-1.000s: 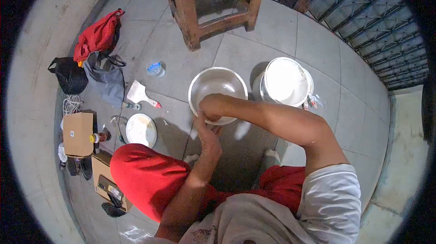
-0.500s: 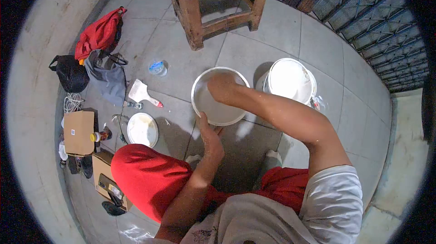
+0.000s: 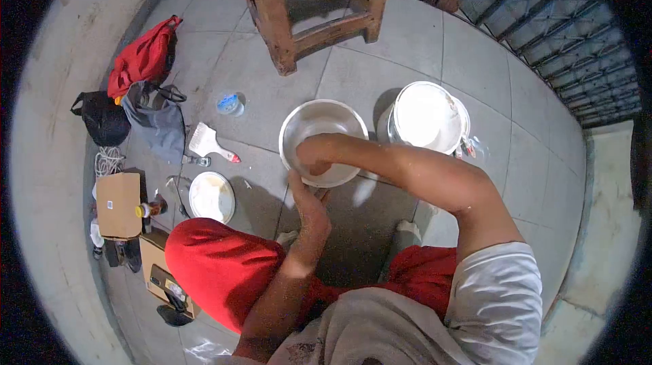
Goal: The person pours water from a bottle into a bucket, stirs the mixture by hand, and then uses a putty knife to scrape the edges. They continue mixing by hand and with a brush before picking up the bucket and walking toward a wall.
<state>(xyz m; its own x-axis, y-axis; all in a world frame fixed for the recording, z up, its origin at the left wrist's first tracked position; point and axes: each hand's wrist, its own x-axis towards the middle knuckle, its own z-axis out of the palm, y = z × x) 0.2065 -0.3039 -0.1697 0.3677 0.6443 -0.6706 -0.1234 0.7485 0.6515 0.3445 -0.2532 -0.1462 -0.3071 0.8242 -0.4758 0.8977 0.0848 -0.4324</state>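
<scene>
A round metal bowl [image 3: 326, 117] sits on the tiled floor in front of my knees. My left hand [image 3: 307, 202] grips its near rim, thumb up against the edge. My right hand [image 3: 311, 156] is down inside the bowl at the near left side, fingers curled against the inner wall; whether it holds anything there I cannot tell. To the right of the bowl stands a white bucket [image 3: 426, 118] filled with white paint.
A wooden stool [image 3: 309, 5] stands beyond the bowl. To the left lie a paint brush [image 3: 209, 142], a white lid [image 3: 211, 196], a small blue-capped container [image 3: 230, 103], bags [image 3: 146, 59] and cardboard boxes [image 3: 117, 205]. A metal grate [image 3: 564, 32] runs along the right.
My right hand swept from the bowl's near side to its far side and has come back to the near left. The left hand stayed on the rim.
</scene>
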